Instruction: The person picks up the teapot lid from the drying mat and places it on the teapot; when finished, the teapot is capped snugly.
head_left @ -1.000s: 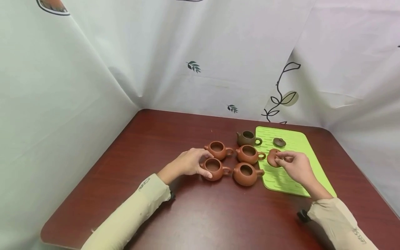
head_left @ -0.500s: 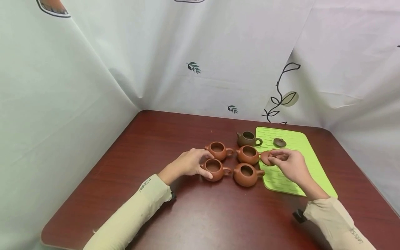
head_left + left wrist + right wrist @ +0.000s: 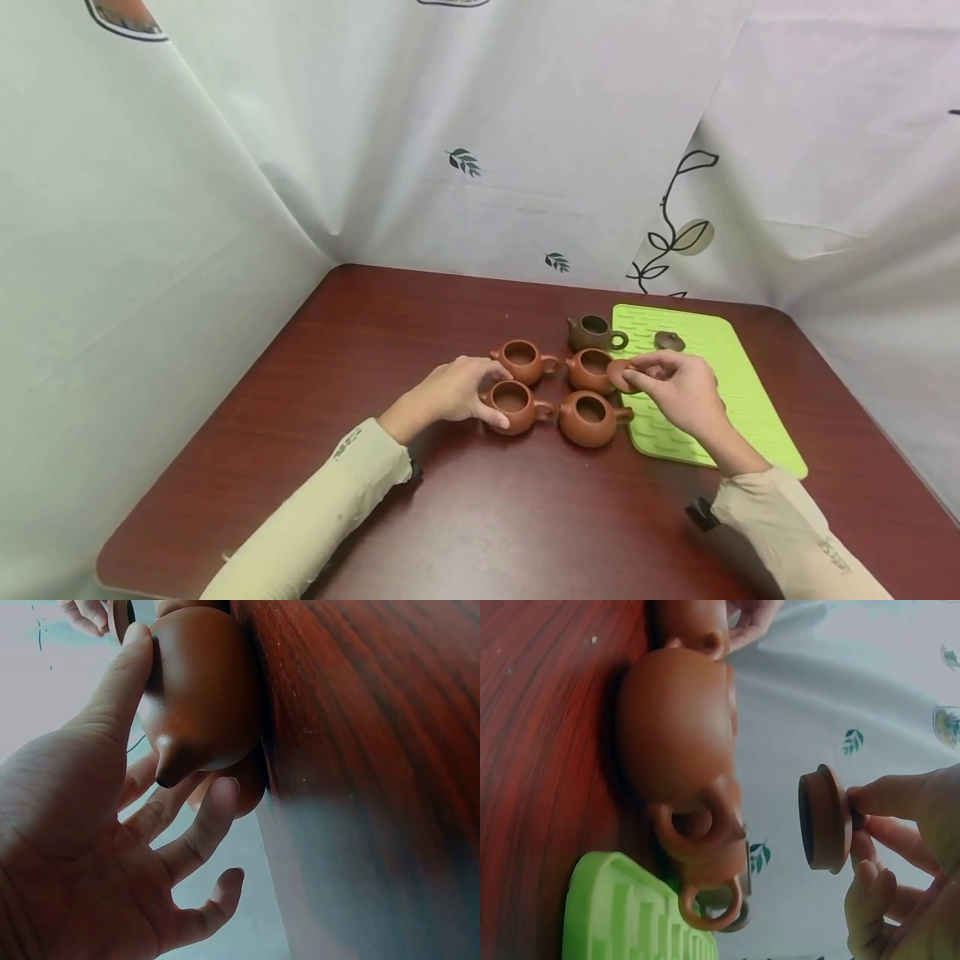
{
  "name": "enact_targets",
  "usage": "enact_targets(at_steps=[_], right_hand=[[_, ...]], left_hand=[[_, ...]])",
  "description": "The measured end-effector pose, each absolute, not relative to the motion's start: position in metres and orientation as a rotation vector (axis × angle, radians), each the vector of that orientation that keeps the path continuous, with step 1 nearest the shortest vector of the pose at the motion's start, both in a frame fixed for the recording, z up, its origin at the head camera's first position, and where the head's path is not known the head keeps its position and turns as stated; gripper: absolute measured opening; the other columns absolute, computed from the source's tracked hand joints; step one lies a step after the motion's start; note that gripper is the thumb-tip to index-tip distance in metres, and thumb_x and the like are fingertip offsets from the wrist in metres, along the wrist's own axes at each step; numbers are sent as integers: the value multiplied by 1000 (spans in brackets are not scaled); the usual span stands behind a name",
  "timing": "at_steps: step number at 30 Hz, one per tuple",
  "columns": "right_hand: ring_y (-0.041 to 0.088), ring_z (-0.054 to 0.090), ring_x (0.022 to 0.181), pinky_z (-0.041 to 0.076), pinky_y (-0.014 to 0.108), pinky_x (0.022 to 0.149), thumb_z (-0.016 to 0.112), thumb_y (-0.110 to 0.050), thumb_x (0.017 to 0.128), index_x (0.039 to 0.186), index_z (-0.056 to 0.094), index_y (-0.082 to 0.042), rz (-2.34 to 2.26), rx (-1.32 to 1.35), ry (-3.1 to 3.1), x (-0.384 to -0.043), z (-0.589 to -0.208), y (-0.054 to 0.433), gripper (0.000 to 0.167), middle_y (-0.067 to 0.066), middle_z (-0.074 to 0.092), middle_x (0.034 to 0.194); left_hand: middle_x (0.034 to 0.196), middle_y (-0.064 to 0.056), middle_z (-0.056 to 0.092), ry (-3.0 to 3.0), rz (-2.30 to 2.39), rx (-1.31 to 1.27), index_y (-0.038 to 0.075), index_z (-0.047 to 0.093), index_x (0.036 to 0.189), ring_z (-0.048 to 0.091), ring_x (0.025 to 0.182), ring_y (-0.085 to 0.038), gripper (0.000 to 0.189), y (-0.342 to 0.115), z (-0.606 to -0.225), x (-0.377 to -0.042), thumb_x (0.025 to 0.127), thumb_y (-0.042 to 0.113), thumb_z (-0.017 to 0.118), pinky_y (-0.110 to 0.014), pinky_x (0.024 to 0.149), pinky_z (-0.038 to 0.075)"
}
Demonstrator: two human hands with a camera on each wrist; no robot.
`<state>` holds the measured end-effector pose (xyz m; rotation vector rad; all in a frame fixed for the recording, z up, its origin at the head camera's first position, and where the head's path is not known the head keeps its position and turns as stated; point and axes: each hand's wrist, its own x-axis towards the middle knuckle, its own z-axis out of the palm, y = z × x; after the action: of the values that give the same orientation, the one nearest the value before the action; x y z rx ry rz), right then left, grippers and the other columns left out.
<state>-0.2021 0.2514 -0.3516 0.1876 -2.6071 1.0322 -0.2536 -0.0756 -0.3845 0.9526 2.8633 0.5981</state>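
My left hand [image 3: 459, 390] cups the spout side of the near-left reddish clay teapot [image 3: 525, 419]. In the left wrist view its thumb touches the rim of this teapot [image 3: 210, 682], with the fingers beyond the spout. My right hand [image 3: 684, 396] pinches a round reddish lid [image 3: 618, 377] by its knob. The lid hangs tilted beside the middle-right teapot [image 3: 585, 377], overlapping its handle in the head view. Seen from the right wrist, the lid [image 3: 826, 819] stands apart from the teapots. Two more reddish teapots, far left [image 3: 528, 371] and near right [image 3: 588, 429], sit lidless.
A dark brown lidless teapot [image 3: 588, 337] stands behind the reddish ones. At the right, a lime-green ridged mat [image 3: 720, 333] bears a dark brown lid [image 3: 669, 341]. White printed curtains [image 3: 525, 208] surround the dark red wooden table [image 3: 420, 308].
My right hand has carried the reddish lid left, from over the green mat to the middle-right teapot. The left hand and the teapots have stayed in place.
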Motion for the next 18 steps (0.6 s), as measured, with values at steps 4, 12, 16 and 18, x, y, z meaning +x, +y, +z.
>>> enact_targets(at_steps=[4, 12, 16, 18], right_hand=[[8, 46, 50, 30, 26, 41, 81, -24, 83, 96, 79, -9, 1008, 186, -2593, -201, -349, 245, 20, 1, 62, 61], [7, 38, 45, 28, 25, 42, 81, -19, 83, 96, 79, -7, 1094, 276, -2541, -199, -346, 232, 18, 3, 55, 60], [10, 49, 56, 36, 25, 47, 81, -17, 83, 96, 79, -7, 1110, 304, -2512, -199, -344, 226, 16, 6, 68, 77], [12, 53, 62, 40, 25, 51, 81, -16, 83, 95, 80, -7, 1112, 317, -2498, -200, -343, 224, 15, 7, 71, 84]], left_hand=[[116, 11, 67, 2862, 599, 954, 28, 66, 121, 62, 104, -12, 64, -75, -385, -254, 67, 58, 84, -38, 83, 49], [116, 10, 67, 2852, 607, 953, 27, 66, 121, 62, 104, -12, 66, -76, -388, -255, 66, 59, 84, -38, 84, 49], [116, 11, 67, 2858, 606, 960, 28, 66, 120, 62, 104, -11, 66, -76, -388, -256, 66, 60, 84, -37, 83, 49], [116, 11, 67, 2860, 614, 963, 28, 65, 120, 62, 104, -11, 65, -76, -387, -257, 66, 60, 84, -37, 83, 49]])
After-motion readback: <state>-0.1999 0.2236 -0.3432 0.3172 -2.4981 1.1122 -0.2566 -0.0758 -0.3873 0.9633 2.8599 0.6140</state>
